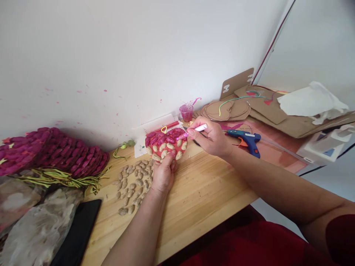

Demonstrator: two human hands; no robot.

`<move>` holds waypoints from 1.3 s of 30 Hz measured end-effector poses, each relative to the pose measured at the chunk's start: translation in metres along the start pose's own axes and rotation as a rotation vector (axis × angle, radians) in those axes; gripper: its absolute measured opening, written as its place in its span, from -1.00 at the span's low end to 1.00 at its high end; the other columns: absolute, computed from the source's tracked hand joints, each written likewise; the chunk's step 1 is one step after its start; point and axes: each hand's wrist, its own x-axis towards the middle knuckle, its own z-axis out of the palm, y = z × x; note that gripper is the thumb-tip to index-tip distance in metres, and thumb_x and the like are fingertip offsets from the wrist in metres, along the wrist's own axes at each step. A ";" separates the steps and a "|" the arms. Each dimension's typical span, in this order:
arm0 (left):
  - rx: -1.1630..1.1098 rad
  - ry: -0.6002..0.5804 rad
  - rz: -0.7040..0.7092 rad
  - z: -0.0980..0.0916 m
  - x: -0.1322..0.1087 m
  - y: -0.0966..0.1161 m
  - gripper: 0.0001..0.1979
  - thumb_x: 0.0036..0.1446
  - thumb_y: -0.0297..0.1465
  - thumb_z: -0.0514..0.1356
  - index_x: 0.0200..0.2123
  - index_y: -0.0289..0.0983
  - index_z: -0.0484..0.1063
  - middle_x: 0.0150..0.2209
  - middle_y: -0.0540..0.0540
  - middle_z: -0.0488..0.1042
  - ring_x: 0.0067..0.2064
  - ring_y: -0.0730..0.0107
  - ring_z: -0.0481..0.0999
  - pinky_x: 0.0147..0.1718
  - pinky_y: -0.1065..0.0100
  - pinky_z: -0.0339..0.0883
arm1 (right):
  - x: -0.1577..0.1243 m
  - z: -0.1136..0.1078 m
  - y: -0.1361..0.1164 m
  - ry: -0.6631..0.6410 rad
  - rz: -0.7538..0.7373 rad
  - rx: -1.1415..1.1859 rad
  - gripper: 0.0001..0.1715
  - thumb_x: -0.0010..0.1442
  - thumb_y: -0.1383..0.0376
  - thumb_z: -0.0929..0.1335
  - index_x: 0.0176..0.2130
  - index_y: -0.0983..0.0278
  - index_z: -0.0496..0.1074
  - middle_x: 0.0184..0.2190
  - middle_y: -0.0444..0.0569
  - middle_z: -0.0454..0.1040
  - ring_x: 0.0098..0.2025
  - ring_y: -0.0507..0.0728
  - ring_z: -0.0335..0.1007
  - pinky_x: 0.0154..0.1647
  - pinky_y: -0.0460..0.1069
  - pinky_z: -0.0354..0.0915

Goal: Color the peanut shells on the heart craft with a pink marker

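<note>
My left hand [164, 171] grips the lower edge of a red peanut-covered craft piece [166, 145], thumb on its front. Its upper peanuts are painted magenta, while the lower ones keep their natural tan. A yellow loop [164, 129] sticks up from its top. Between the fingers of my right hand [212, 137] is a white-handled paintbrush [201, 128], its pink tip at the right side of the craft piece. Loose peanuts [138, 181] lie on the table left of my left hand. Behind the craft piece stands a plastic cup of magenta paint [186, 112].
Stacked magenta peanut pieces [69, 151] with yellow-green cords [63, 179] fill the left side, near plastic bags [44, 225] and a black flat object [79, 232]. To the right lie a blue glue gun [248, 138] and cardboard cutouts [235, 110].
</note>
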 end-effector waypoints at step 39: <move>-0.003 0.013 -0.007 0.003 -0.002 0.001 -0.43 -0.30 -0.34 0.56 -0.50 -0.20 0.14 -0.66 0.25 0.09 -0.67 0.70 -0.02 -0.67 0.54 -0.16 | 0.001 0.001 0.002 -0.032 0.101 0.103 -0.63 0.35 -0.02 0.43 -0.26 0.22 0.43 -0.43 -0.13 0.44 -0.40 0.06 0.33 -0.35 -0.01 0.23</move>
